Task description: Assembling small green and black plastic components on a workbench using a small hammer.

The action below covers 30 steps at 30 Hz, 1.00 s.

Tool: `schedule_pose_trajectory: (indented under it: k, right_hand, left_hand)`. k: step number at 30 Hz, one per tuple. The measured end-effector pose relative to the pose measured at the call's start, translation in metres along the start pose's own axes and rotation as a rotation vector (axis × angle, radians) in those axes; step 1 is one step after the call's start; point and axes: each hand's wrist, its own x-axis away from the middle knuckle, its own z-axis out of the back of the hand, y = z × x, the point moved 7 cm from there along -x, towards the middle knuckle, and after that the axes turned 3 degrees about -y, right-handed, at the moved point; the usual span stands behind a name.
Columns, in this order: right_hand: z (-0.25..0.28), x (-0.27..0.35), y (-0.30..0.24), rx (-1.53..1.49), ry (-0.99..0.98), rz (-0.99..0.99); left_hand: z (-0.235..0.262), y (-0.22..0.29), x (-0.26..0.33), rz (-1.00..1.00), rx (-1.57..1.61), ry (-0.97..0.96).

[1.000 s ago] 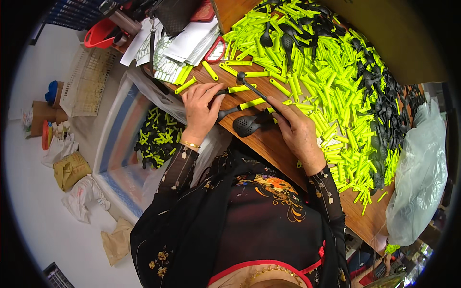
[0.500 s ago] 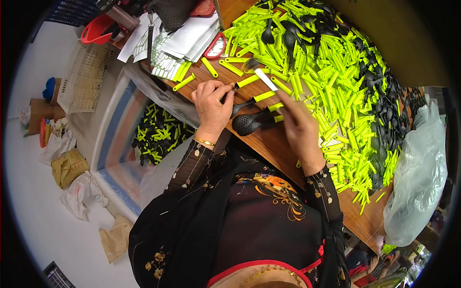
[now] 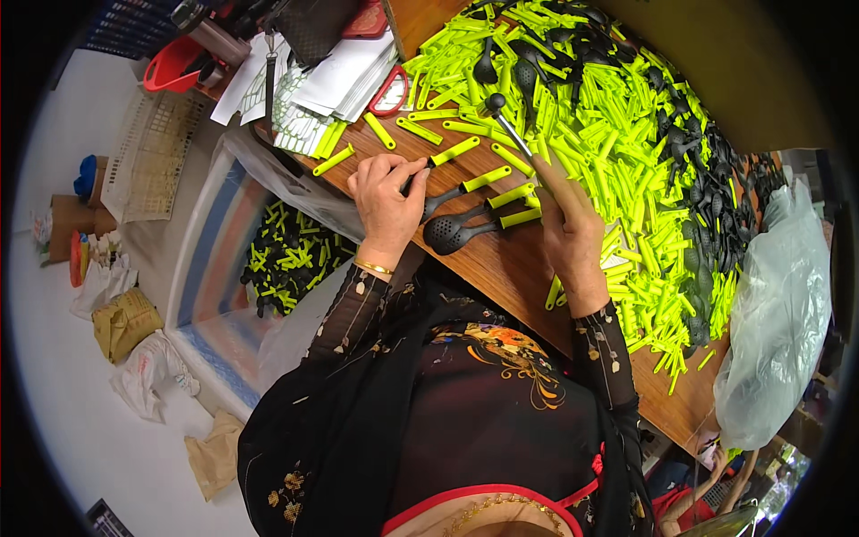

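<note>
My left hand (image 3: 386, 195) is closed on the black end of a kitchen utensil (image 3: 455, 150) with a lime-green handle; its black head is mostly hidden by my fingers. In my right hand (image 3: 573, 234) is a small hammer (image 3: 514, 131), with a dark rounded head and a shiny shaft, raised just beyond that handle. Between my hands lie a black slotted spoon (image 3: 453, 234) and other black utensils with lime-green handles (image 3: 488, 179) along the table's near edge.
A big heap of lime-green handles (image 3: 599, 170) and black utensil heads (image 3: 707, 215) covers the wooden table (image 3: 501, 286). Papers (image 3: 344, 80) and red-handled scissors (image 3: 388, 91) lie at the far left. A lined box (image 3: 210, 268) of utensils stands left; a plastic bag (image 3: 774, 313) hangs right.
The hammer, blurred before, now shows sharply, its head higher and a little to the right. My left hand still grips the same utensil; the whole view has shifted slightly.
</note>
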Motion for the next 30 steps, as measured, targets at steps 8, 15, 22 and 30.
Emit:
schedule_pose_trajectory:
  k: [8,15,22,30]
  right_hand:
    - [0.01,0.007,0.029,0.051,-0.102,-0.112]
    - [0.035,0.025,0.073,0.004,-0.158,-0.387]
    - [0.048,0.032,0.079,0.222,-0.097,-0.245]
    - [0.055,0.039,0.057,0.286,0.038,-0.075]
  left_hand:
    - [-0.002,-0.002,0.002,0.018,0.016,0.01]
    - [0.001,0.011,0.007,-0.028,0.122,-0.15]
    - [-0.009,0.07,0.038,-0.177,-0.049,-0.369]
    - [-0.016,0.065,0.032,-0.161,-0.027,-0.374]
